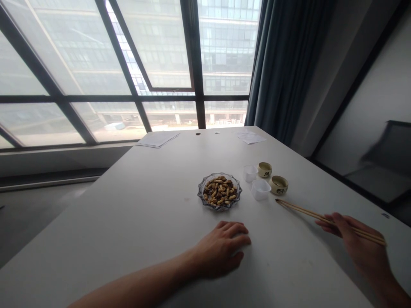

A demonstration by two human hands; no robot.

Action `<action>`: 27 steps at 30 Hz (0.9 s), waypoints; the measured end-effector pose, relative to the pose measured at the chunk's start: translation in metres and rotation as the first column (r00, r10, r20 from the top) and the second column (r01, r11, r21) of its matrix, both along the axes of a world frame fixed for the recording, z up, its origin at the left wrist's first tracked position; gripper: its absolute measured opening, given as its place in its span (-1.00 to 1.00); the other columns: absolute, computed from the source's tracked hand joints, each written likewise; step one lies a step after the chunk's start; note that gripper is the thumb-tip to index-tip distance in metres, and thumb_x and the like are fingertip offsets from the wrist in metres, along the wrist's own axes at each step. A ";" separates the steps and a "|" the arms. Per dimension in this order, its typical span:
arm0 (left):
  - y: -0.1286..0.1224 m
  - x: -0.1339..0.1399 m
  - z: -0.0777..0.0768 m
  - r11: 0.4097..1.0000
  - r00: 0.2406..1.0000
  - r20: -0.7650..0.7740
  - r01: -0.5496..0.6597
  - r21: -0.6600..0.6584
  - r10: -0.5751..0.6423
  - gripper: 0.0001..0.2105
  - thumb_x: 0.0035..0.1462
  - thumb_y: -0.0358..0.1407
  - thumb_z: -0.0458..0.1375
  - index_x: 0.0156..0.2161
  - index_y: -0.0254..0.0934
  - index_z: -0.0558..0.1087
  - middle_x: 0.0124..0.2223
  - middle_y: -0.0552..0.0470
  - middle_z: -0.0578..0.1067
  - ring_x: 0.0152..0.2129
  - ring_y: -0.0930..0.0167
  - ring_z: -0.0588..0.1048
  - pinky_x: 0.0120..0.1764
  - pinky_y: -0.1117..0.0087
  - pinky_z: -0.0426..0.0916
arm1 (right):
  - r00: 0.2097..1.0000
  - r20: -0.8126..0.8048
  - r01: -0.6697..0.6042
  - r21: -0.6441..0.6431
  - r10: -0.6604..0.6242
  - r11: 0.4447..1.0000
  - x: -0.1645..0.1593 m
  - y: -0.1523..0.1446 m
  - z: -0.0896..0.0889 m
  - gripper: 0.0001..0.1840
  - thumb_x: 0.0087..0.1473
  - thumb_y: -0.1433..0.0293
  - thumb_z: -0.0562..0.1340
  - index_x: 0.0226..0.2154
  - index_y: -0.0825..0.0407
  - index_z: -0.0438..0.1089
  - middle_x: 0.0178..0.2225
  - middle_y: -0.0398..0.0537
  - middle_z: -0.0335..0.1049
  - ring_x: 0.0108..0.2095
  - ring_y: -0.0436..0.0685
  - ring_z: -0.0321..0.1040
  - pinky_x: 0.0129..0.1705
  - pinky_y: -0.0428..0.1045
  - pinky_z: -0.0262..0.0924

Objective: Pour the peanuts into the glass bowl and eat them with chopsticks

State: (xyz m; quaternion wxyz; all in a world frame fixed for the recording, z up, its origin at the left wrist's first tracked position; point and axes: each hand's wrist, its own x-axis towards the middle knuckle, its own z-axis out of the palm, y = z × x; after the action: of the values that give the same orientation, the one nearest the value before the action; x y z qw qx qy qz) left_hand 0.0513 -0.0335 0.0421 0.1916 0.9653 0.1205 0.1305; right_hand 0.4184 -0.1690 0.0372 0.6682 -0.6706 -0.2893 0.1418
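My right hand grips a pair of wooden chopsticks, which slant forward and left with their tips close together. At the tips is a small dark spot; I cannot tell if it is a held bit or the tips themselves. The tips are just in front of two small beige cups with dark characters and two clear plastic containers. On the table lies my left hand, palm down, fingers loosely bent and apart, holding nothing. Beyond it stands a scalloped glass bowl of peanuts mixed with darker pieces.
The white table reaches toward a large window. Paper sheets lie at its far left, and a crumpled white sheet at the far right. A blue curtain hangs behind, with a dark chair to the right.
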 end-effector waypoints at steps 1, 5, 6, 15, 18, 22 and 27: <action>0.000 0.000 0.000 1.000 1.000 -0.001 0.001 -0.001 -0.001 -0.65 0.30 -0.33 0.20 0.17 -0.10 0.41 0.25 -0.06 0.46 0.25 0.21 0.41 0.32 0.15 0.22 | 1.000 -0.005 -0.002 0.002 0.002 1.000 0.000 0.000 -0.001 -0.55 -0.08 0.02 0.56 -0.34 0.05 0.63 -0.41 0.06 0.67 -0.44 0.29 0.66 -0.29 0.04 0.64; 0.000 0.000 0.000 1.000 1.000 0.002 -0.003 0.001 0.003 -0.65 0.30 -0.33 0.20 0.17 -0.10 0.40 0.25 -0.06 0.46 0.25 0.21 0.40 0.32 0.15 0.22 | 1.000 -0.015 0.011 0.005 -0.011 1.000 0.001 0.000 -0.005 -0.57 -0.02 0.03 0.54 -0.32 0.04 0.63 -0.40 0.05 0.67 -0.44 0.28 0.66 -0.29 0.03 0.64; 0.000 0.000 0.000 1.000 1.000 0.001 -0.004 0.002 0.004 -0.65 0.30 -0.33 0.20 0.17 -0.11 0.40 0.25 -0.06 0.46 0.25 0.21 0.40 0.32 0.15 0.22 | 1.000 -0.021 0.016 0.009 -0.016 1.000 0.000 0.000 -0.005 -0.57 -0.03 0.02 0.54 -0.32 0.04 0.63 -0.41 0.06 0.67 -0.44 0.28 0.66 -0.29 0.03 0.64; 0.000 0.000 0.000 1.000 1.000 -0.011 0.000 -0.007 0.000 -0.64 0.30 -0.34 0.20 0.18 -0.10 0.39 0.25 -0.06 0.45 0.26 0.23 0.40 0.32 0.15 0.20 | 0.996 -0.075 0.043 0.066 -0.038 0.997 0.005 0.001 -0.011 -0.45 -0.10 -0.03 0.57 -0.33 0.10 0.60 -0.43 0.04 0.65 -0.49 0.22 0.64 -0.35 -0.06 0.62; 0.000 0.000 -0.001 1.000 1.000 -0.008 -0.007 -0.007 0.007 -0.63 0.29 -0.34 0.20 0.18 -0.10 0.39 0.26 -0.05 0.45 0.26 0.23 0.39 0.33 0.16 0.19 | 0.996 -0.080 0.036 0.074 -0.030 0.997 0.008 0.000 -0.015 -0.43 -0.13 -0.05 0.58 -0.32 0.10 0.60 -0.43 0.02 0.65 -0.49 0.18 0.64 -0.34 -0.10 0.60; 0.000 0.001 -0.001 1.000 1.000 -0.009 -0.006 -0.002 0.006 -0.63 0.29 -0.35 0.21 0.17 -0.10 0.39 0.26 -0.05 0.44 0.26 0.23 0.39 0.33 0.16 0.19 | 0.998 -0.060 0.011 0.047 -0.008 0.999 0.010 -0.004 -0.017 -0.43 -0.10 -0.06 0.57 -0.30 0.09 0.62 -0.42 0.04 0.67 -0.46 0.18 0.66 -0.31 -0.12 0.60; 0.000 0.001 -0.001 1.000 1.000 -0.008 -0.007 0.000 0.007 -0.63 0.29 -0.35 0.21 0.17 -0.10 0.38 0.25 -0.04 0.45 0.25 0.23 0.40 0.32 0.16 0.19 | 0.996 -0.088 0.033 0.081 -0.025 0.996 0.009 -0.004 -0.019 -0.43 -0.05 -0.08 0.54 -0.32 0.10 0.61 -0.44 0.05 0.66 -0.47 0.17 0.65 -0.29 -0.11 0.61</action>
State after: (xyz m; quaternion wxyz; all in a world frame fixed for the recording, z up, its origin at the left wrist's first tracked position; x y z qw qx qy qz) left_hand 0.0523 -0.0337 0.0411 0.1908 0.9654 0.1246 0.1272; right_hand 0.4276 -0.1731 0.0182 0.7091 -0.6400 -0.2558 0.1490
